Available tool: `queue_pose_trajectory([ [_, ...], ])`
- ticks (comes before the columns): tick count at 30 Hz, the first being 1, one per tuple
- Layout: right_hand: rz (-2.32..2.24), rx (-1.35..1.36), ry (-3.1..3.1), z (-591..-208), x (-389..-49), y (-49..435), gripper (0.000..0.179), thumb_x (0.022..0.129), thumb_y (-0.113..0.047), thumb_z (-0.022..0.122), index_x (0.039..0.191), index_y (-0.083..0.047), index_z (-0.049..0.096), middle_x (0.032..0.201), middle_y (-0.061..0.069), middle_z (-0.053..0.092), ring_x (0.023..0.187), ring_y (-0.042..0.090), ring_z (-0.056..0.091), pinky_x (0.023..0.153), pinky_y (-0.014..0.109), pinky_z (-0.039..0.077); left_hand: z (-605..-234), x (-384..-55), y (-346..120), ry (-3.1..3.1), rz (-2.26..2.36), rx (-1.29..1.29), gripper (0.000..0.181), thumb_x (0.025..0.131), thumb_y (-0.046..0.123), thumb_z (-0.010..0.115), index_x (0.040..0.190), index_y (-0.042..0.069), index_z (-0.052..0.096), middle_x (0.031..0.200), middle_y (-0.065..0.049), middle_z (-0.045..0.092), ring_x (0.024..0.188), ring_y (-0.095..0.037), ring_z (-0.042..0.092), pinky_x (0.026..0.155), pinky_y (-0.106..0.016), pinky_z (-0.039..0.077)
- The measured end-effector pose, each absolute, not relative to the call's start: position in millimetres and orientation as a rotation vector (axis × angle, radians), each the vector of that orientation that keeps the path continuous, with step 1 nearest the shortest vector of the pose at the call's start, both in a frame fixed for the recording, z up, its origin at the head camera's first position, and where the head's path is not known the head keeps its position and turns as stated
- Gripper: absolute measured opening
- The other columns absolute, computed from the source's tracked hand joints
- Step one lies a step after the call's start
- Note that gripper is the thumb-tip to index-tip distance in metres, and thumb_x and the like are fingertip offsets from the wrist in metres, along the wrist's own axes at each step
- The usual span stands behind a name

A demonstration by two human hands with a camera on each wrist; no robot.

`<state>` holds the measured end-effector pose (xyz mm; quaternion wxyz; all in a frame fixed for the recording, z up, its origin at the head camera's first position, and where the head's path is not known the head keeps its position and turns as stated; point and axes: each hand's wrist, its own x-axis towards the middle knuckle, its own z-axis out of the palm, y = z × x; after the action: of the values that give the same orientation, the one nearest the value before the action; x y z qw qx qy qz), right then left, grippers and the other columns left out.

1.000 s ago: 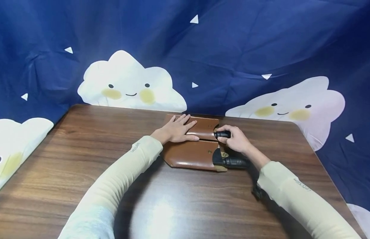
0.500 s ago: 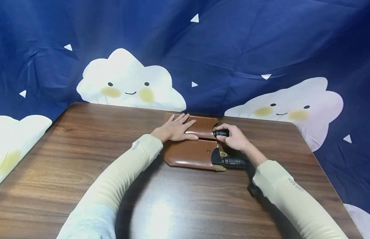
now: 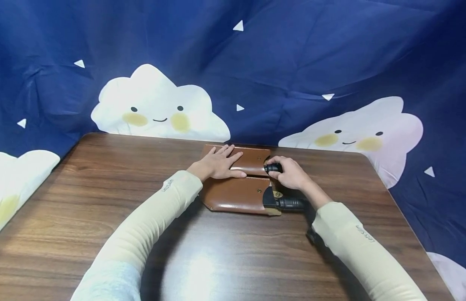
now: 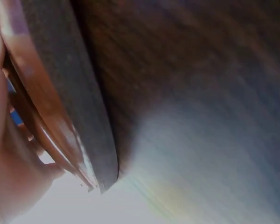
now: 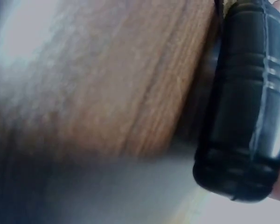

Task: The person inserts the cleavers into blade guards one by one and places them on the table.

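Observation:
Two brown leather sheaths lie side by side on the table. My left hand [image 3: 219, 164] rests spread, palm down, over the far sheath [image 3: 252, 161], with the thumb at the gap between the two. At that sheath's right mouth, my right hand [image 3: 292, 173] pinches a short black handle [image 3: 273, 167] between thumb and fingers. The near sheath [image 3: 236, 196] has a black blade part at its mouth and a ribbed black handle [image 3: 291, 204] sticking out, under my right wrist. A ribbed black handle [image 5: 245, 107] looms large in the right wrist view. Inside the sheaths, the tools are hidden.
The wooden table [image 3: 105, 200] stretches to a blue cloth backdrop [image 3: 263, 62] with white clouds just past its far edge. A small dark object [image 3: 312, 235] shows beneath my right sleeve. Glare [image 3: 200, 267] brightens the table's near middle.
The head view has shifted a little, so everything sits farther left. Slightly less of the far sheath's black handle shows, and my right hand is a touch nearer its mouth.

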<state>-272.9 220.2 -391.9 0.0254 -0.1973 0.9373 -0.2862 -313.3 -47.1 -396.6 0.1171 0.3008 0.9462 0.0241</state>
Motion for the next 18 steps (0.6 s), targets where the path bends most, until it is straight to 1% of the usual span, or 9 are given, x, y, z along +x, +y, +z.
queue_pose_trajectory([
  [5, -0.873, -0.653, 2.909, -394, -275, 221, 0.030, 0.096, -0.005, 0.067, 0.125, 0.000, 0.066, 0.126, 0.023, 0.064, 0.110, 0.038, 0.061, 0.095, 0.053, 0.046, -398, -313, -48, 2.776, 0.072, 0.865, 0.090, 0.094, 0.078, 0.034, 0.165, 0.025, 0.017, 0.169, -0.015, 0.008, 0.155, -0.031, 0.006, 0.121, -0.056, 0.009],
  [9, -0.874, -0.642, 2.907, -394, -276, 221, 0.031, 0.096, -0.007, 0.068, 0.126, -0.002, 0.066, 0.125, 0.022, 0.065, 0.107, 0.037, 0.062, 0.092, 0.052, 0.048, -397, -314, -48, 2.779, 0.068, 0.868, 0.090, 0.095, 0.078, 0.035, 0.165, 0.024, 0.017, 0.168, -0.016, 0.009, 0.155, -0.032, 0.006, 0.121, -0.055, 0.008],
  [13, -0.857, -0.607, 2.944, -393, -276, 225, 0.031, 0.096, -0.014, 0.070, 0.126, -0.006, 0.068, 0.128, 0.018, 0.064, 0.113, 0.037, 0.059, 0.096, 0.054, 0.045, -397, -312, -47, 2.790, 0.045, 0.869, 0.089, 0.096, 0.076, 0.035, 0.165, 0.023, 0.016, 0.168, -0.017, 0.010, 0.155, -0.032, 0.006, 0.121, -0.055, 0.007],
  [16, -0.884, -0.584, 2.978, -391, -276, 230, 0.032, 0.096, -0.018, 0.070, 0.125, -0.006, 0.069, 0.129, 0.016, 0.063, 0.120, 0.038, 0.056, 0.101, 0.055, 0.042, -397, -308, -47, 2.800, 0.034, 0.864, 0.087, 0.097, 0.075, 0.035, 0.165, 0.023, 0.016, 0.168, -0.017, 0.012, 0.155, -0.033, 0.006, 0.121, -0.056, 0.005],
  [18, -0.917, -0.577, 2.988, -390, -275, 233, 0.032, 0.096, -0.019, 0.070, 0.125, -0.004, 0.068, 0.128, 0.016, 0.063, 0.121, 0.038, 0.056, 0.103, 0.055, 0.042, -396, -304, -48, 2.816, 0.026, 0.859, 0.086, 0.097, 0.074, 0.036, 0.164, 0.023, 0.018, 0.168, -0.016, 0.013, 0.155, -0.034, 0.006, 0.121, -0.057, 0.005],
])
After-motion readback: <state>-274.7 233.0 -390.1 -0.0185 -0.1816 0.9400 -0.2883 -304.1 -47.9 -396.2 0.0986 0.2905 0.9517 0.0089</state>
